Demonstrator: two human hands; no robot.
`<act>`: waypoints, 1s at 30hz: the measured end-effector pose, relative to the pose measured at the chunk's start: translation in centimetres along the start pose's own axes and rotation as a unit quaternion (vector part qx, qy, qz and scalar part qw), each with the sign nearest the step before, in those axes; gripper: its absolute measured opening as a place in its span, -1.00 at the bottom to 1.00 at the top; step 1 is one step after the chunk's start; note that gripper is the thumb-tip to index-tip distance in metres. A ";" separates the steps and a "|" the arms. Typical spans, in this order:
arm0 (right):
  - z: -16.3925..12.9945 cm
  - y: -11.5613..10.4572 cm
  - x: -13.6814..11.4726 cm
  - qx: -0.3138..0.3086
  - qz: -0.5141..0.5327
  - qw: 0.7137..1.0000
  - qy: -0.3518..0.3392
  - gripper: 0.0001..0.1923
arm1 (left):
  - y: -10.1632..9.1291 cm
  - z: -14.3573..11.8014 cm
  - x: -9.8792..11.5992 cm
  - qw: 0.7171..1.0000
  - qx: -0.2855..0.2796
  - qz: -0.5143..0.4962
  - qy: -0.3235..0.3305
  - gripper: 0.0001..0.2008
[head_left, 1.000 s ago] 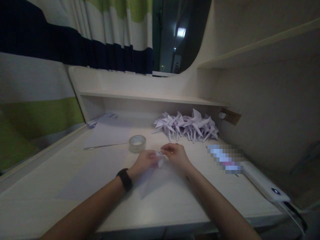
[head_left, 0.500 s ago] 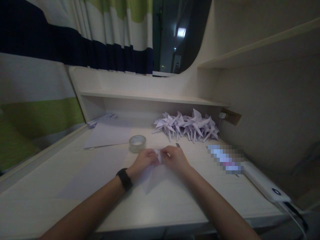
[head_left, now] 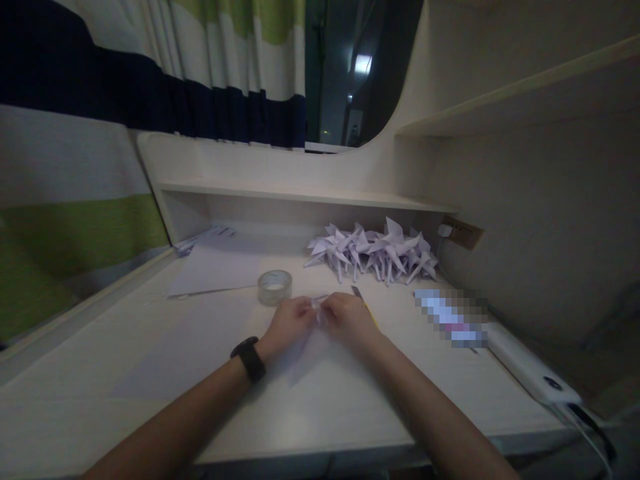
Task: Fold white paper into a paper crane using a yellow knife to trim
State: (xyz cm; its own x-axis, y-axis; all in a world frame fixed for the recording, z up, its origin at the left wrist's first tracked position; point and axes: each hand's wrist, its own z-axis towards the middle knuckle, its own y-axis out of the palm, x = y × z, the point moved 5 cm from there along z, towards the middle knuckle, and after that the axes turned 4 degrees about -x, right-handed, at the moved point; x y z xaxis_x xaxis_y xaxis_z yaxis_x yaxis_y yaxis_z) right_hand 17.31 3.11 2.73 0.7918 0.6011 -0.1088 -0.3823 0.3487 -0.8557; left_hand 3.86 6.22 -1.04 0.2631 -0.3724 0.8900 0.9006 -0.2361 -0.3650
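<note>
Head view shows left hand (head_left: pixel 289 321) and right hand (head_left: pixel 349 317) pinching a small folded paper piece (head_left: pixel 318 305) together at desk centre, tape roll (head_left: pixel 275 287) at ten o'clock; uneven pressure could skew the crease.

Pale wood-grain desk (head_left: pixel 125 373), pretty dim light. Tape roll (head_left: pixel 275 287) sits mid-desk, with a paper sheet (head_left: pixel 220 267) just behind it to the left and another sheet (head_left: pixel 185 347) nearer the front. A heap of paper cranes (head_left: pixel 375 253) is at the back. White power bank (head_left: pixel 530 370) lies at the right edge.
</note>
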 end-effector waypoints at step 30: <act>-0.3 0.8 -1.0 0.052 0.026 0.998 -0.011 -0.87 | -0.7 -0.7 2.1 0.987 0.063 0.122 0.084 -0.77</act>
State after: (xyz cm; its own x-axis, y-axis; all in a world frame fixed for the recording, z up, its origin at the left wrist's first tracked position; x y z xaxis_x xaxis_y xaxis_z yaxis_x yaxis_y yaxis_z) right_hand 16.37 2.58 1.96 0.7595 0.6353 -0.1394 -0.4708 0.3892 -0.7918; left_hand 3.48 4.95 0.88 0.4256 -0.5505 0.7182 0.8563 -0.0115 -0.5163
